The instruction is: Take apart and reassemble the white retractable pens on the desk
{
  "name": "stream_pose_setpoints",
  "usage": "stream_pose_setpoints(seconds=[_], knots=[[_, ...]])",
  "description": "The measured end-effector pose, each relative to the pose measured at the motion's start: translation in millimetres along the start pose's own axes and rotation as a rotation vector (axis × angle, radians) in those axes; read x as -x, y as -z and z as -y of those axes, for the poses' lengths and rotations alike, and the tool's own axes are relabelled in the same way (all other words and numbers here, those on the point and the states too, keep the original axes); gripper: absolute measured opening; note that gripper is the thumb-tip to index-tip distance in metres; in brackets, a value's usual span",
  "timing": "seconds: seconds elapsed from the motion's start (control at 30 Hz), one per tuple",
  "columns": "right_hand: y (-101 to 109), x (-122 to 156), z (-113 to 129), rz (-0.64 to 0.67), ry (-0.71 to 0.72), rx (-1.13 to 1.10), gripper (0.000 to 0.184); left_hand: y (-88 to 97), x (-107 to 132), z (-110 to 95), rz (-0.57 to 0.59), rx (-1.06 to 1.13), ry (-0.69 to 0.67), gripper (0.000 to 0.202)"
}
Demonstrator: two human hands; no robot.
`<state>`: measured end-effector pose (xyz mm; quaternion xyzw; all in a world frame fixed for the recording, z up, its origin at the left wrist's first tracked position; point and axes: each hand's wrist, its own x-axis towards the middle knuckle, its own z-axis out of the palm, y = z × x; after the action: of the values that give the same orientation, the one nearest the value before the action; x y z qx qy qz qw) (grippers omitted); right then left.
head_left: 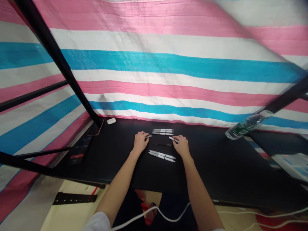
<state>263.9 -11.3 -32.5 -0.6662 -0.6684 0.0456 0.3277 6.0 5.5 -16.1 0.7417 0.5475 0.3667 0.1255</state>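
My left hand (141, 141) is closed on a short grey pen piece (148, 136), likely the front barrel. Opposite it, my right hand (181, 146) grips a white pen barrel (173, 139). Between the two hands a thin dark pen refill (162, 144) lies on the black table (108, 150), touched by neither. Several white-and-grey pens (163, 132) lie side by side just beyond my hands. Nearer to me, white-and-grey pens (162, 156) rest at a slight slant. Fingertips partly cover both held pieces.
A clear water bottle (247, 125) leans at the right rear. On the left are a white earbud case (111, 121), a phone (95, 127) and another phone showing a timer (80, 150). Black frame posts (60, 64) and a striped sheet (168, 67) enclose the table. A white cable (154, 208) hangs in front.
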Motion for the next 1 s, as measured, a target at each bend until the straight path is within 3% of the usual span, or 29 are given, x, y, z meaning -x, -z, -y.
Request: stream_pose_setpoints(seconds=[0.4, 0.57, 0.63, 0.77, 1.0], knots=[[7, 4, 9, -0.092, -0.095, 0.048, 0.019, 11.7, -3, 0, 0.082, -0.016, 0.017, 0.022], [14, 1, 17, -0.221, 0.054, -0.134, 0.017, 12.1, -4, 2, 0.060, 0.014, -0.003, 0.020], [18, 1, 24, -0.173, 0.152, -0.212, 0.015, 12.1, -4, 3, 0.054, 0.017, -0.010, 0.020], [23, 4, 36, 0.043, 0.295, -0.303, 0.010, 11.6, -5, 5, 0.042, 0.031, -0.022, 0.021], [17, 7, 36, 0.230, 0.360, -0.299, 0.010, 8.9, -7, 11, 0.030, 0.017, -0.037, 0.021]])
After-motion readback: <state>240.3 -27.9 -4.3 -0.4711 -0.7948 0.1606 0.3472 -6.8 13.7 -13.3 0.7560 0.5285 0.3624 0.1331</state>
